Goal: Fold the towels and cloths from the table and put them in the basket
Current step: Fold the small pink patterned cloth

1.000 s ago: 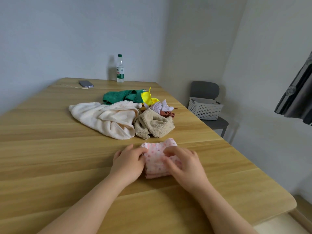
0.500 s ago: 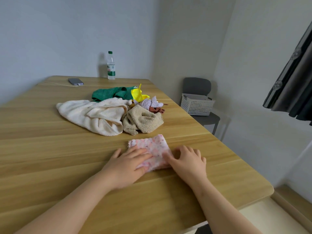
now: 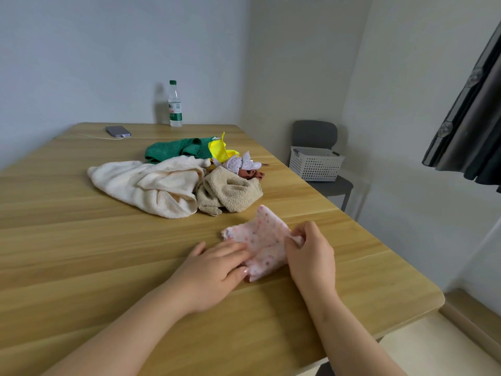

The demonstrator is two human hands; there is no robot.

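pink cloth (image 3: 267, 229): right grip (image 3: 311, 253) pinches edge, left grip (image 3: 214, 270) presses

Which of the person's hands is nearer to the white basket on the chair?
Right. The right hand, pinching the pink cloth, is on the side toward the basket; the left hand rests farther off, across the cloth.

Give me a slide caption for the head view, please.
Right hand pinches a pink dotted cloth while left hand presses it to the table.
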